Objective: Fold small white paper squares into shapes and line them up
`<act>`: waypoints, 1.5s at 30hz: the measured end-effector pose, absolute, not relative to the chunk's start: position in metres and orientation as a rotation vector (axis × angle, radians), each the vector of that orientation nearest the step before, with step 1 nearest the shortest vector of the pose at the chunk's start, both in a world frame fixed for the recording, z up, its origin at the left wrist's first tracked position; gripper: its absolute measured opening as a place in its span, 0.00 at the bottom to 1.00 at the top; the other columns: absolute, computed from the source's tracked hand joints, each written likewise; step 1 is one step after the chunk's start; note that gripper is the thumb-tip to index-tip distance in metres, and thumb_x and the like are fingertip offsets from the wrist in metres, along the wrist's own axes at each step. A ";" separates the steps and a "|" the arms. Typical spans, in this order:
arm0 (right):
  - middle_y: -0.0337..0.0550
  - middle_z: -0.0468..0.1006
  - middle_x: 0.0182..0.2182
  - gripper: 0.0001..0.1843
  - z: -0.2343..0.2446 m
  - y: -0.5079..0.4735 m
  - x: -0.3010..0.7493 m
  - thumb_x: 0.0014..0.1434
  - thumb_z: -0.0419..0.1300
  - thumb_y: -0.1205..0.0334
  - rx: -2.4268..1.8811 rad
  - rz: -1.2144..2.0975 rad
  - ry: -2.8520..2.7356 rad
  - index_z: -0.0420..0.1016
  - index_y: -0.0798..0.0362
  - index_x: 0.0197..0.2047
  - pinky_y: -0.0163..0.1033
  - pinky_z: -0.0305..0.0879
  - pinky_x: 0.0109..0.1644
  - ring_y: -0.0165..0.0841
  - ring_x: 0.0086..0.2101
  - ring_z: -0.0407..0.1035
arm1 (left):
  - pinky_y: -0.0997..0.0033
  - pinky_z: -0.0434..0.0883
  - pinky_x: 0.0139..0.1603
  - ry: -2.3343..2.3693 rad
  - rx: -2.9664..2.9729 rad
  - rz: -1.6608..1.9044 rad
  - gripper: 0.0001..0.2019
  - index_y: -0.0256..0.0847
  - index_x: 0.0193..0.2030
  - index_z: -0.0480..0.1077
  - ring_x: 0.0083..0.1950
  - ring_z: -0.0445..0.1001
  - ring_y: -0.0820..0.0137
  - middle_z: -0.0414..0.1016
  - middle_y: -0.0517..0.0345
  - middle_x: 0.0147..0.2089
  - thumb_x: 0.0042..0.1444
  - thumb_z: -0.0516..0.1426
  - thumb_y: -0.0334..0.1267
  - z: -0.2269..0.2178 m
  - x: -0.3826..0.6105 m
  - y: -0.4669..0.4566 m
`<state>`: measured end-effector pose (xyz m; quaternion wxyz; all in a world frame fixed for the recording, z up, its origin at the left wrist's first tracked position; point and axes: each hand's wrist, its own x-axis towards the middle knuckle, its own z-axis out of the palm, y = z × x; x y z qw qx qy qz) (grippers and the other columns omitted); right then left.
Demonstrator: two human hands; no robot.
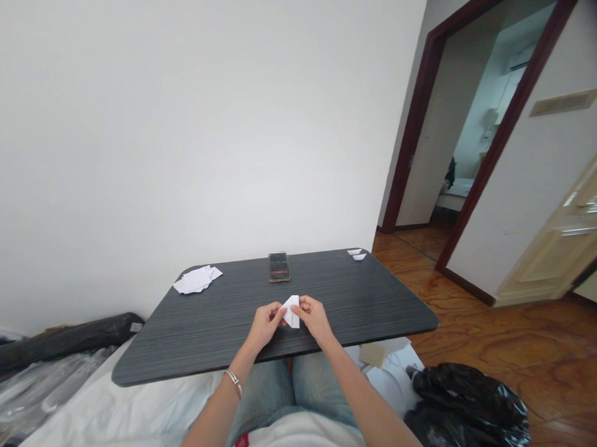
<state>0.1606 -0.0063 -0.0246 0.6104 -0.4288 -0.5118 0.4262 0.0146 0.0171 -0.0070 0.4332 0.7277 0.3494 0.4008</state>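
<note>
A small white folded piece of paper (293, 308) is held up just above the near part of the dark table (224, 331). My left hand (266, 324) pinches its left side between thumb and fingers. On the right side, my right hand (310, 315) grips the same paper, its thumb lying across the front. A slanted edge shows at the paper's upper left. Parts of the fingers of both hands are hidden behind the sheet.
White paper sheets (197, 280) lie piled at the table's back left. A phone (279, 267) stands at the back middle. Two small folded papers (359, 256) rest at the back right. A black plastic bag (468, 401) sits on the floor to the right.
</note>
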 end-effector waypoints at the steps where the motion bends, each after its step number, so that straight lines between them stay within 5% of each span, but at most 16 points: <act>1: 0.40 0.74 0.19 0.14 -0.025 -0.006 0.160 0.46 0.60 0.55 -0.976 1.016 -1.201 0.72 0.58 0.33 0.35 0.64 0.26 0.32 0.21 0.68 | 0.78 0.61 0.23 0.872 1.827 0.989 0.15 0.35 0.24 0.66 0.21 0.65 0.75 0.68 0.61 0.18 0.51 0.52 0.46 -0.007 0.015 0.017; 12: 0.40 0.74 0.20 0.10 -0.022 -0.010 0.158 0.44 0.61 0.58 -0.936 1.059 -1.291 0.75 0.57 0.27 0.33 0.61 0.24 0.30 0.20 0.65 | 0.77 0.60 0.22 0.898 1.697 1.156 0.20 0.35 0.20 0.63 0.20 0.61 0.76 0.62 0.63 0.16 0.53 0.48 0.50 -0.007 0.014 0.019; 20: 0.34 0.67 0.14 0.11 -0.022 -0.011 0.161 0.44 0.61 0.56 -1.043 0.990 -1.274 0.71 0.57 0.21 0.30 0.49 0.17 0.24 0.15 0.55 | 0.79 0.56 0.20 0.822 1.724 1.020 0.16 0.37 0.23 0.60 0.20 0.59 0.78 0.62 0.65 0.18 0.50 0.53 0.48 -0.008 0.014 0.016; 38: 0.33 0.67 0.14 0.12 -0.021 -0.014 0.157 0.43 0.63 0.58 -0.963 1.130 -1.339 0.67 0.55 0.18 0.32 0.60 0.23 0.25 0.16 0.61 | 0.79 0.54 0.21 0.863 1.798 1.113 0.13 0.36 0.23 0.60 0.21 0.56 0.78 0.59 0.65 0.20 0.52 0.51 0.44 -0.004 0.014 0.014; 45: 0.33 0.67 0.14 0.13 -0.022 -0.013 0.157 0.48 0.58 0.55 -0.980 1.119 -1.396 0.66 0.55 0.20 0.29 0.58 0.21 0.25 0.16 0.63 | 0.80 0.54 0.20 0.973 1.870 1.185 0.13 0.36 0.22 0.60 0.20 0.57 0.78 0.59 0.66 0.18 0.51 0.52 0.43 -0.007 0.013 0.015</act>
